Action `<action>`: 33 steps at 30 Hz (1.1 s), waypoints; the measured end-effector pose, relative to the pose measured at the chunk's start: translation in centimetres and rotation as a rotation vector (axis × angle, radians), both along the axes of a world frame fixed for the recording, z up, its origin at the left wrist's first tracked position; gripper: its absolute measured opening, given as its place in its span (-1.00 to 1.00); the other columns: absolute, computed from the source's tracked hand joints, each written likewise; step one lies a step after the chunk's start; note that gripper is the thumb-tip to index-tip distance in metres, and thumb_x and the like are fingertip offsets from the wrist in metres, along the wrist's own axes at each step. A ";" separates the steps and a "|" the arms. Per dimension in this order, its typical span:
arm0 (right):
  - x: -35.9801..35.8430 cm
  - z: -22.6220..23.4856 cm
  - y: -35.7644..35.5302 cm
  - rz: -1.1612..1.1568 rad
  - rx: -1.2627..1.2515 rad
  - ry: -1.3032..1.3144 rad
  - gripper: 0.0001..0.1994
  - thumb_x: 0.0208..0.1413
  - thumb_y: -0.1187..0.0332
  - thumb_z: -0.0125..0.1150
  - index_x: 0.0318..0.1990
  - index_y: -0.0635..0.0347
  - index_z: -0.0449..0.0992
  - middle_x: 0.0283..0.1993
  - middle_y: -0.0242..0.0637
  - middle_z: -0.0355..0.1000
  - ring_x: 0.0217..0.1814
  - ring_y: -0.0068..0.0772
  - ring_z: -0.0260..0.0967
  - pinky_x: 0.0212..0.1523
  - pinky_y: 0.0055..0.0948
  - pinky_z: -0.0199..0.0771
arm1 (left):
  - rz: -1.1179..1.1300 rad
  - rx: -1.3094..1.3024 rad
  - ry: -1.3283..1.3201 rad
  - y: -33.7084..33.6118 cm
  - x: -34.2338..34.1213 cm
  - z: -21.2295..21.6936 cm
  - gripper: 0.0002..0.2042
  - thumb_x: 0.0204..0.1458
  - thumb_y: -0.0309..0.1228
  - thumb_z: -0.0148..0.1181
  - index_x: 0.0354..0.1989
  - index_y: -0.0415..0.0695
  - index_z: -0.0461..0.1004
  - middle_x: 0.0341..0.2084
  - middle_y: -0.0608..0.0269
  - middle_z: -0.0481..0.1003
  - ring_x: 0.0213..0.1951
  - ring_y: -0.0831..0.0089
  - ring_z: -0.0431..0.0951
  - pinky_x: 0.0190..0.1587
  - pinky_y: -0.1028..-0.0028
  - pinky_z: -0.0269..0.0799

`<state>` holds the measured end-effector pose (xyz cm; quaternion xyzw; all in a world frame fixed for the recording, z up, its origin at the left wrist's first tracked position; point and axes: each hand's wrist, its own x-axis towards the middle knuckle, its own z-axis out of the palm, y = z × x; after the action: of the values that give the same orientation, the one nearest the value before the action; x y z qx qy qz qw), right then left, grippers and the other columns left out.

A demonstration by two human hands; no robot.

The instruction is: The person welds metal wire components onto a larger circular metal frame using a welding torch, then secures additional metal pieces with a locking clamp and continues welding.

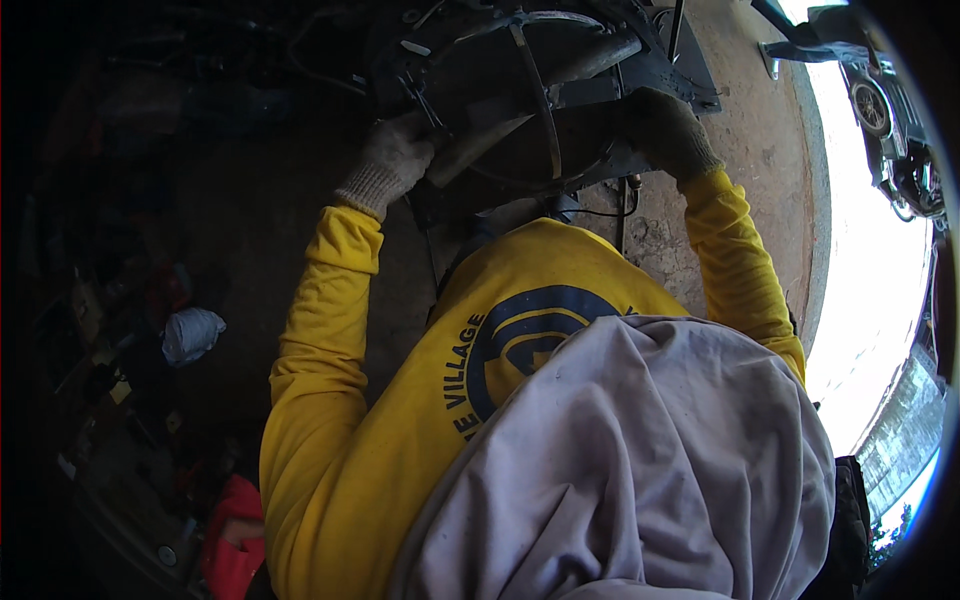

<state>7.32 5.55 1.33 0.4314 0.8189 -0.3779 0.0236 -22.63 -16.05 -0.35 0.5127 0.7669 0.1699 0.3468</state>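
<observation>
grey cloth (650, 470) nearest; i see two gloved hands, left hand (395, 160) and right hand (665, 130), fingers seemingly gripping one dark metal frame (545, 100).

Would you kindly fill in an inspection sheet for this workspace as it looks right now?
Surface: bare concrete floor, dark and shadowed on the left.
Job's things: a dark metal assembly with a round frame and bars.
Clutter: a white rag, a red cloth and small scattered items on the left, too dim to tell apart.
Grippers: left hand in a light knit glove grips the assembly's left edge; right hand in a dark glove grips its right side.
Cables: a thin dark wire under the assembly.
Surroundings: a parked vehicle outside in bright daylight.
</observation>
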 end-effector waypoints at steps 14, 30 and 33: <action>1.8 -2.0 -6.2 -0.088 0.647 0.192 -0.62 0.12 0.31 0.34 0.08 0.20 0.52 -0.19 -0.22 0.57 -0.16 -0.41 0.55 -0.15 -0.44 0.54 | 0.282 0.050 -0.321 -2.2 -0.3 -1.3 -0.75 0.24 -0.28 0.13 -0.02 -0.13 0.57 -0.13 0.17 0.62 -0.07 0.38 0.62 0.03 0.46 0.50; -1.6 -0.5 -17.1 -0.399 0.509 0.316 -0.67 0.10 0.36 0.36 0.03 0.18 0.54 -0.05 -0.15 0.53 -0.10 -0.28 0.59 -0.10 -0.40 0.58 | -0.057 0.359 0.074 -2.1 -0.9 2.2 -0.60 0.03 -0.23 0.35 0.00 -0.15 0.51 -0.14 -0.04 0.59 -0.10 0.03 0.62 -0.09 0.24 0.57; -1.6 -1.1 -17.8 -0.437 0.503 0.246 -0.66 0.11 0.33 0.36 0.04 0.19 0.54 -0.06 -0.15 0.54 -0.07 -0.26 0.58 -0.07 -0.38 0.57 | -0.079 0.378 0.084 -2.0 -0.9 0.9 -0.59 0.02 -0.25 0.36 0.01 -0.18 0.51 -0.14 -0.07 0.59 -0.10 0.02 0.62 -0.08 0.23 0.57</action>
<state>5.69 -12.27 0.26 0.5400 0.7712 -0.2098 -0.2638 -23.55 -18.07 0.53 0.6052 0.7143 0.2754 0.2184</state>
